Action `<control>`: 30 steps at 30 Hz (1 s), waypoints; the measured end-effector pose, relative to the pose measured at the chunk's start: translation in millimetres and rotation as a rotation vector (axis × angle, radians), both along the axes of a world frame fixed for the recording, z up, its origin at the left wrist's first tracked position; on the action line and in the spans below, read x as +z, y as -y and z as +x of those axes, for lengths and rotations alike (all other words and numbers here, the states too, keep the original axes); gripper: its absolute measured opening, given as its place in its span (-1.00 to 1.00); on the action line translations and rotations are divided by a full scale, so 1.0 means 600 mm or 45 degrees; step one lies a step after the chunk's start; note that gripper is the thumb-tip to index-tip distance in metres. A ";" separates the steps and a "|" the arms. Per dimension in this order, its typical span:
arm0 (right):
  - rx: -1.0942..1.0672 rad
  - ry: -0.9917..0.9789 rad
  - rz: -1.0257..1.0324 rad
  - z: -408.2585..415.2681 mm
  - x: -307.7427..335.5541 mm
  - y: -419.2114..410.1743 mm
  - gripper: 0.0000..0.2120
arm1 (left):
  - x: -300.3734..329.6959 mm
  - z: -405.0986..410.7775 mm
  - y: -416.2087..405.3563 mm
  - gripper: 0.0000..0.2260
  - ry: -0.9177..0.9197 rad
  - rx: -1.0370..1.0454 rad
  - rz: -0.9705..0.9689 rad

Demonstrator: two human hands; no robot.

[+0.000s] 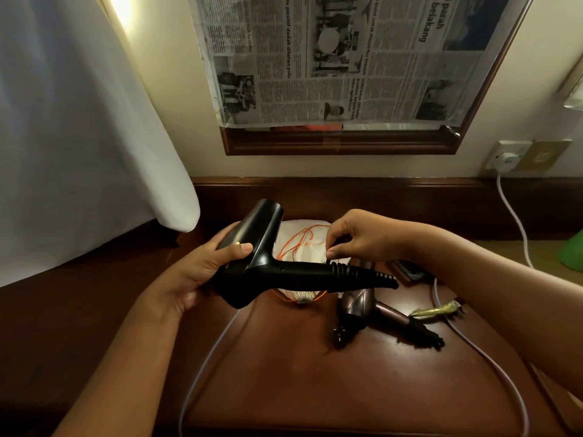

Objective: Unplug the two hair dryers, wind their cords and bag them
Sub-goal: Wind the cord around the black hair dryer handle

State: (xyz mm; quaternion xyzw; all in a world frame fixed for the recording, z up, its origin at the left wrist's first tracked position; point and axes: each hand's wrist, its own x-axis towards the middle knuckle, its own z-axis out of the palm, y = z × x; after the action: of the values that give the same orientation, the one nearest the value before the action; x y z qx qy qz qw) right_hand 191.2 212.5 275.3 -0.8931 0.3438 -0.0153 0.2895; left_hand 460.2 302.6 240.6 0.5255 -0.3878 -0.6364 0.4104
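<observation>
Lying flat on the dark wooden tabletop (pixel 284 373) at the centre of the frame is a white drawstring bag (pixel 303 244) with a thin orange cord (pixel 291 244) looped over it; most of it is hidden behind what the hands hold, its gathered mouth peeks out below, and whether anything is inside cannot be told.

Above the bag, the left hand (pixel 202 272) grips the barrel of a glossy black hair dryer (pixel 268 263), thumb across the top and fingers curled underneath. Its barrel points toward the upper left of the frame, and its handle runs to the right, ending in a ribbed black strain relief. The right hand (pixel 359 238) hovers over that handle with fingertips pinched together at its end; what they pinch is too small and dark to make out.

A second, bronze-brown hair dryer (pixel 366 305) lies on the tabletop at centre right, just beside the bag, its handle pointing toward the lower right and a black plug (pixel 340 334) beside its body. A pale grey cable (pixel 202 367) curves across the lower part of the tabletop and runs off the bottom edge. At the right edge, a white plug (pixel 508 159) sits in a wall socket with a white cord (pixel 514 216) hanging down, partly hidden by the right forearm. A newspaper (pixel 340 58) covers the framed panel above.
</observation>
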 end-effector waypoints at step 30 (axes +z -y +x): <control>-0.893 0.833 1.120 -0.022 -0.100 -0.106 -0.69 | -0.007 -0.087 -0.002 -0.45 -0.048 0.733 -0.271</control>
State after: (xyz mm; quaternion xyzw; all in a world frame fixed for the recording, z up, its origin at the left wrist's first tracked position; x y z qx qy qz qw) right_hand 178.1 276.2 215.5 -0.4753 0.4831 -0.2379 0.6957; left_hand 407.8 303.9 236.3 0.5560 -0.2797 -0.4593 0.6338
